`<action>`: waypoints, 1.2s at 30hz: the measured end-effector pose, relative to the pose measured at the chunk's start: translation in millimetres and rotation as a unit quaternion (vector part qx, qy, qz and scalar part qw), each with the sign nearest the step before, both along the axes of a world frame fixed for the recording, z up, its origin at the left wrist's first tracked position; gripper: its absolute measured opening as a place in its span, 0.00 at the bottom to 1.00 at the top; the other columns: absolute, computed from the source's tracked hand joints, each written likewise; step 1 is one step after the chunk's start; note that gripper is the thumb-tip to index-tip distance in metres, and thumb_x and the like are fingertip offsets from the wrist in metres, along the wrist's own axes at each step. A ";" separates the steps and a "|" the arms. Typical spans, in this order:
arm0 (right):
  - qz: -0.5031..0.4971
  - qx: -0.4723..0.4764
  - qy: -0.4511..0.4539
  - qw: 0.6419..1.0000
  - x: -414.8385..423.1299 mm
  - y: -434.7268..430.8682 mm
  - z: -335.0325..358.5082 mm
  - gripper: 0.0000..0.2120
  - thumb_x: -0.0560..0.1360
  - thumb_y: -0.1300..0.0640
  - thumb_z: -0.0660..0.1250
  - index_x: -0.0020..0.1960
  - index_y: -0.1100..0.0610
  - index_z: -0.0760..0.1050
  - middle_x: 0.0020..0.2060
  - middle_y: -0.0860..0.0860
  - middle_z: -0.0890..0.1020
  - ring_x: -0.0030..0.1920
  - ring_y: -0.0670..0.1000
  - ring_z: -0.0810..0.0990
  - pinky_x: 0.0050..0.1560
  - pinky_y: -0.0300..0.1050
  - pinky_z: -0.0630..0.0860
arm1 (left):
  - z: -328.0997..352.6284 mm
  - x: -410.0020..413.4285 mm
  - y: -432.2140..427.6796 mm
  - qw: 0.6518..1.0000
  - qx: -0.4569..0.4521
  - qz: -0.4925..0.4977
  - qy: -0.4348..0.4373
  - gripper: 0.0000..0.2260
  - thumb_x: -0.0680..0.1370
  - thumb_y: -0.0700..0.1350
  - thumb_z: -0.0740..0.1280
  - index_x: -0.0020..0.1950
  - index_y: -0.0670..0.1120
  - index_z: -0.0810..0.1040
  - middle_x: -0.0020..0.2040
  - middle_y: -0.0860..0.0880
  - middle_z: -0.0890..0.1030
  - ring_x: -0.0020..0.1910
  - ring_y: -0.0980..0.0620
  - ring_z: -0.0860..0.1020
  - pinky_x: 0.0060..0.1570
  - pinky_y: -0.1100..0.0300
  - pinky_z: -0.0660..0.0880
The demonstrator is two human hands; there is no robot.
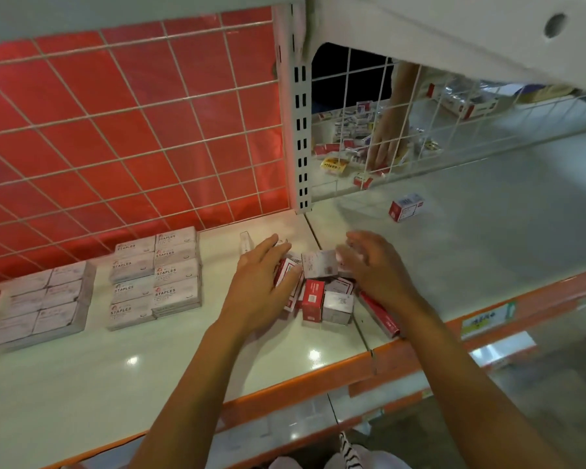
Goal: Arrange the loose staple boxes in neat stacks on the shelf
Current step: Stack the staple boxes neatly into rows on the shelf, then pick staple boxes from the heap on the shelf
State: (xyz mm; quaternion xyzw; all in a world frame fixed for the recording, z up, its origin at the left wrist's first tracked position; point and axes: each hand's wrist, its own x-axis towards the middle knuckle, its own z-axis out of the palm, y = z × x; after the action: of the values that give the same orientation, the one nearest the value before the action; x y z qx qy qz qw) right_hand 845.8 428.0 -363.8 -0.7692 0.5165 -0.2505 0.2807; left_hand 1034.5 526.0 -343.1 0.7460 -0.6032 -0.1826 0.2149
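Note:
A loose heap of small red-and-white staple boxes (329, 296) lies on the white shelf (149, 360), near its middle seam. My left hand (261, 289) rests on the heap's left side, fingers fairly straight over a red-edged box. My right hand (376, 265) reaches in from the right, fingers loosely curved against the boxes at the heap's far side. Two neat stacks of white staple boxes stand to the left: one (156, 275) marked STAPLES, another (44, 299) further left. One single box (406, 207) lies apart at the back right.
A white wire grid (132, 130) over a red backing closes the shelf's rear. Beyond the grid on the right, another person's hand (386, 143) reaches among more scattered boxes. The shelf has an orange front edge (318, 384) with a price label (487, 319).

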 end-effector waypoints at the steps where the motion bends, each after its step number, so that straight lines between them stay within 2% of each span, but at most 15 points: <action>1: -0.024 -0.016 -0.001 1.000 -1.2 -6.5 3.0 0.20 0.78 0.46 0.59 0.63 0.57 0.75 0.61 0.54 0.77 0.61 0.54 0.74 0.62 0.49 0.70 | 1.1 0.8 1.7 1.000 -0.003 0.004 0.016 0.29 0.76 0.63 0.49 0.75 0.54 0.63 0.77 0.53 0.59 0.76 0.51 0.57 0.74 0.51 0.54; 4: -0.106 -0.059 0.026 0.992 -18.1 -40.4 3.4 0.16 0.78 0.52 0.61 0.61 0.60 0.76 0.60 0.58 0.77 0.61 0.59 0.72 0.61 0.51 0.68 | 4.0 2.8 4.4 0.998 -0.028 0.031 0.044 0.22 0.82 0.57 0.53 0.74 0.52 0.65 0.76 0.51 0.62 0.74 0.53 0.60 0.69 0.60 0.55; 6: -0.126 -0.103 0.065 0.984 -30.8 -66.2 0.6 0.16 0.76 0.55 0.60 0.59 0.61 0.75 0.58 0.61 0.76 0.61 0.63 0.72 0.60 0.54 0.69 | 5.9 3.0 3.6 0.996 -0.043 0.060 0.048 0.19 0.82 0.51 0.58 0.73 0.51 0.66 0.74 0.50 0.65 0.71 0.52 0.64 0.67 0.61 0.60; 8: -0.149 -0.103 0.087 0.980 -37.3 -87.7 1.0 0.18 0.75 0.62 0.61 0.64 0.63 0.73 0.62 0.62 0.74 0.64 0.63 0.69 0.63 0.57 0.68 | 8.6 2.0 2.6 0.993 -0.049 0.089 0.056 0.20 0.80 0.50 0.62 0.72 0.50 0.68 0.71 0.49 0.69 0.66 0.52 0.70 0.64 0.57 0.68; 10: -0.142 -0.069 0.115 0.981 -39.8 -103.3 -0.2 0.23 0.75 0.64 0.61 0.70 0.61 0.67 0.68 0.61 0.69 0.69 0.62 0.64 0.67 0.58 0.66 | 11.7 0.0 1.8 0.990 -0.053 0.114 0.066 0.20 0.79 0.50 0.65 0.71 0.50 0.69 0.69 0.49 0.72 0.63 0.52 0.73 0.58 0.59 0.71; 13: -0.106 -0.021 0.160 0.981 -41.5 -113.0 -7.4 0.26 0.76 0.63 0.61 0.73 0.58 0.62 0.72 0.59 0.61 0.70 0.63 0.61 0.68 0.57 0.62 | 15.5 -1.3 0.2 0.986 -0.048 0.145 0.067 0.22 0.77 0.49 0.67 0.71 0.50 0.69 0.67 0.49 0.73 0.62 0.52 0.73 0.52 0.63 0.70; 16: -0.127 -0.028 0.141 0.981 -42.6 -110.4 -9.1 0.23 0.76 0.63 0.62 0.70 0.58 0.67 0.68 0.61 0.63 0.63 0.66 0.68 0.63 0.56 0.66 | 18.1 -3.0 0.2 0.985 -0.043 0.154 0.065 0.23 0.77 0.50 0.68 0.71 0.50 0.68 0.67 0.50 0.73 0.61 0.52 0.74 0.49 0.63 0.71; 19: -0.134 -0.035 0.140 0.980 -46.3 -103.4 -6.6 0.21 0.75 0.57 0.66 0.68 0.57 0.70 0.64 0.63 0.66 0.60 0.66 0.70 0.61 0.55 0.69 | 16.2 -5.1 0.8 0.987 -0.048 0.138 0.069 0.22 0.78 0.50 0.67 0.71 0.50 0.69 0.68 0.50 0.74 0.59 0.52 0.76 0.46 0.64 0.74; 22: -0.130 -0.029 0.122 0.983 -51.8 -95.0 -9.5 0.21 0.75 0.49 0.66 0.66 0.53 0.73 0.64 0.62 0.69 0.62 0.63 0.69 0.61 0.54 0.69 | 13.1 -5.0 0.3 0.989 -0.059 0.130 0.048 0.21 0.78 0.47 0.66 0.71 0.47 0.71 0.70 0.48 0.72 0.63 0.51 0.73 0.57 0.58 0.75; 24: -0.119 -0.043 0.111 0.986 -55.5 -89.1 -9.4 0.18 0.75 0.45 0.65 0.62 0.51 0.77 0.61 0.60 0.75 0.61 0.60 0.72 0.61 0.53 0.68 | 13.0 -4.9 -0.3 0.987 -0.067 0.133 0.054 0.21 0.78 0.46 0.67 0.70 0.46 0.72 0.71 0.48 0.71 0.66 0.51 0.72 0.62 0.57 0.73; 27: -0.089 -0.047 0.083 0.992 -59.9 -80.7 -3.8 0.13 0.73 0.49 0.70 0.53 0.55 0.81 0.53 0.56 0.82 0.56 0.57 0.76 0.61 0.55 0.69 | 14.5 -3.7 -1.5 0.982 -0.080 0.144 0.090 0.21 0.75 0.47 0.71 0.67 0.47 0.75 0.70 0.49 0.72 0.63 0.54 0.72 0.57 0.66 0.72; 30: -0.090 -0.023 0.091 0.992 -62.5 -75.3 -4.8 0.20 0.70 0.52 0.74 0.58 0.58 0.75 0.54 0.58 0.79 0.54 0.59 0.76 0.59 0.56 0.71 | 15.8 -2.6 -0.6 0.975 -0.104 0.158 0.119 0.19 0.73 0.45 0.73 0.64 0.48 0.77 0.66 0.50 0.75 0.55 0.59 0.72 0.43 0.77 0.70; 33: -0.108 0.000 0.073 0.991 -64.7 -71.7 -8.8 0.27 0.69 0.51 0.74 0.64 0.58 0.71 0.57 0.59 0.77 0.56 0.60 0.75 0.58 0.55 0.73 | 16.0 -3.0 5.5 0.960 -0.125 0.171 0.183 0.21 0.73 0.42 0.73 0.65 0.51 0.74 0.63 0.53 0.76 0.55 0.59 0.74 0.46 0.73 0.74; 36: -0.102 -0.022 0.048 0.993 -61.0 -62.3 -5.2 0.24 0.70 0.51 0.74 0.62 0.59 0.74 0.54 0.59 0.78 0.52 0.57 0.76 0.51 0.49 0.73 | 19.2 -4.0 13.0 0.935 -0.142 0.188 0.266 0.21 0.73 0.38 0.73 0.64 0.51 0.74 0.59 0.55 0.77 0.53 0.59 0.77 0.43 0.71 0.76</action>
State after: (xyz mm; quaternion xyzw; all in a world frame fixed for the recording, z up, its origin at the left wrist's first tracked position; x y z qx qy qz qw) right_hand 784.8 365.6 -369.1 -0.7294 0.5998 -0.2519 0.2116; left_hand 1030.6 539.0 -323.9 0.7315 -0.3925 -0.2431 0.5018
